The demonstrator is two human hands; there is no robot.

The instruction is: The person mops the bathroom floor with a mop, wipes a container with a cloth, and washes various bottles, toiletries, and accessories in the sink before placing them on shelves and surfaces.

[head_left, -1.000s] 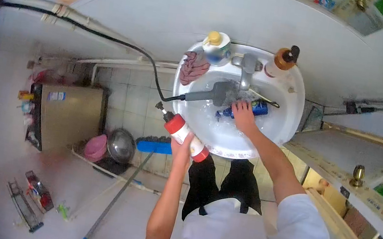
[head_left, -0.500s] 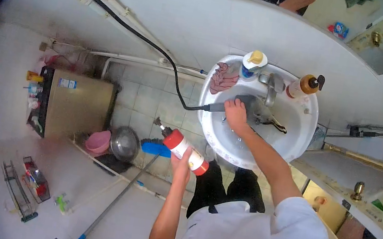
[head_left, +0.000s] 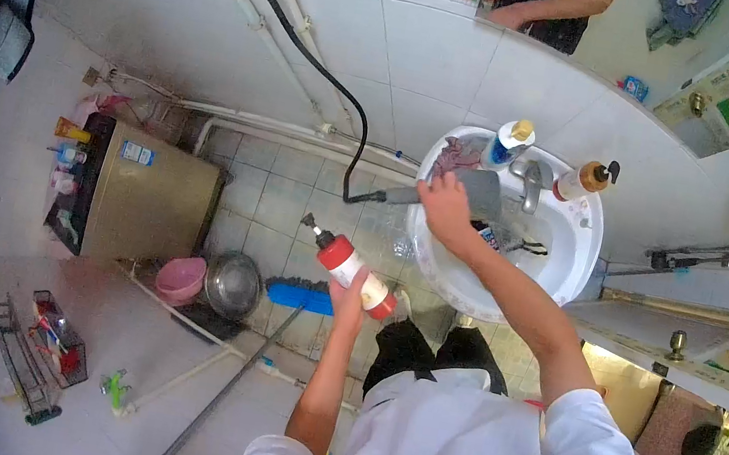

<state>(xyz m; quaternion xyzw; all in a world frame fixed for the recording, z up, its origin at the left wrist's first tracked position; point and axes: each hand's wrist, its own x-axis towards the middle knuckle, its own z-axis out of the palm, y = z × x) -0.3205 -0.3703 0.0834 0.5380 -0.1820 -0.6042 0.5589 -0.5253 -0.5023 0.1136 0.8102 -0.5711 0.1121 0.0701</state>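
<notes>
My left hand is wrapped round a red pump bottle with a pale label and a black pump head, held tilted over the floor left of the washbasin. Above the basin's left side, my right hand is closed over a grey, flat-headed device whose handle joins a black cord or hose; its exact kind is unclear. Under the device lies a dark item with white marks, partly hidden. Behind it are a pinkish cloth, a white pump bottle, the tap and an amber pump bottle.
A beige appliance stands at the left. Close by are a pink basin, a metal bowl and a blue-headed mop with a long pole. At the right is a door with a knob.
The view has shifted. The grey device now sits further back and left over the basin, baring the dark item beneath. The red bottle stays in my left hand, slightly lower right.
</notes>
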